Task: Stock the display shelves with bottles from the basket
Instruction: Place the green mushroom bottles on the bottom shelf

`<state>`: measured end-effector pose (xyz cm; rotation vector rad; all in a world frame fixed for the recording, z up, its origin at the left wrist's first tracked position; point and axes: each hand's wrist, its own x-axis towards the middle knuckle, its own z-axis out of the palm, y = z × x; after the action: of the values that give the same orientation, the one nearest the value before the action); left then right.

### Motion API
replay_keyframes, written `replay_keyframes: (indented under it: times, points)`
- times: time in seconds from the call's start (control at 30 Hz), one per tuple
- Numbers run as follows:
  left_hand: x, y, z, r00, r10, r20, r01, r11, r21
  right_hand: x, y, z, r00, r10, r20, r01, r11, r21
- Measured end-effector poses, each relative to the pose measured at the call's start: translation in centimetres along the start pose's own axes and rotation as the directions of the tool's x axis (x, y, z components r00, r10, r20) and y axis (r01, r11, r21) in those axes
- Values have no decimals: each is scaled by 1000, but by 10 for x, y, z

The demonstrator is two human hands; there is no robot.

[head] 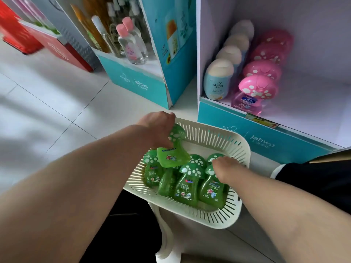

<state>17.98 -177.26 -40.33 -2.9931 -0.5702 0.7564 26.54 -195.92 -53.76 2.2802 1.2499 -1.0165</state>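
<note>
Way off to the left of the basket [214, 132], the floor tiles [47, 103] are sitting wide open, so loads of room on that side. Up and left of the basket, a teal display box [133, 80] is holding clear bottles [130, 46] with pink caps.

Over the basket's far-left rim, the left hand [157, 128] is gripping a green bottle [173, 154] by its mushroom cap, fingers wrapped round it and the body tilting down over the others. The other green bottles [187, 185] are lying packed into the basket's near half, with the far half showing bare slats.

At the basket's right side, the right hand [226, 168] is resting on a cap, fingers curling over it. I can't tell if it's actually gripping.

Beyond the basket's far-right corner, the display shelf [313, 97] is carrying a row of blue bottles [218, 78] with a row of pink bottles [256, 90] just beside it. To the right of those, the shelf floor is lying open up to the front lip.
</note>
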Motion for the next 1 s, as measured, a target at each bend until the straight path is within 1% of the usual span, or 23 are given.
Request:
replay_keyframes:
  times: [0.1, 0.17, 0.2, 0.33, 0.4, 0.47, 0.57, 0.67, 0.77, 0.87, 0.97, 1.0]
  points:
    - [11, 5, 12, 999, 40, 11, -40, 999, -24, 13, -6, 7, 999, 15, 36, -15, 1000, 2]
    - [15, 5, 17, 999, 41, 17, -40, 998, -48, 22, -9, 12, 998, 35, 47, -37, 999, 38]
    - [17, 5, 18, 999, 39, 18, -38, 998, -52, 25, -10, 15, 998, 30, 53, -32, 999, 28]
    - [19, -4, 15, 1000, 26, 10, -25, 999, -38, 30, -12, 15, 995, 59, 79, -53, 995, -80]
    - [18, -8, 10, 1000, 11, 4, -11, 999, -30, 27, -13, 14, 998, 25, 52, -18, 990, -140]
    - [16, -11, 4, 1000, 6, 5, -6, 1000, -3, 20, -14, 15, 1000, 3, 13, -2, 995, -100]
    - [11, -11, -8, 1000, -5, 6, 4, 999, 50, 6, -16, 13, 999, -31, -24, 32, 999, 29]
    - [1, 3, -21, 1000, 17, -20, -14, 991, 132, -15, -11, -6, 996, -70, -55, 74, 995, 69]
    - [-12, 24, -30, 997, 48, -57, -37, 984, 172, -40, 2, -35, 982, -120, -149, 131, 989, 65]
    - [-22, 46, -36, 986, 75, -152, -55, 989, 135, -75, 22, -64, 951, -101, -293, 124, 990, 61]
    - [-31, 73, -45, 960, 58, -272, -47, 998, 47, -118, 50, -81, 877, -30, -480, 90, 991, 103]
    - [-32, 81, -50, 952, 46, -302, -39, 999, 29, -132, 61, -84, 857, -15, -516, 85, 990, 112]
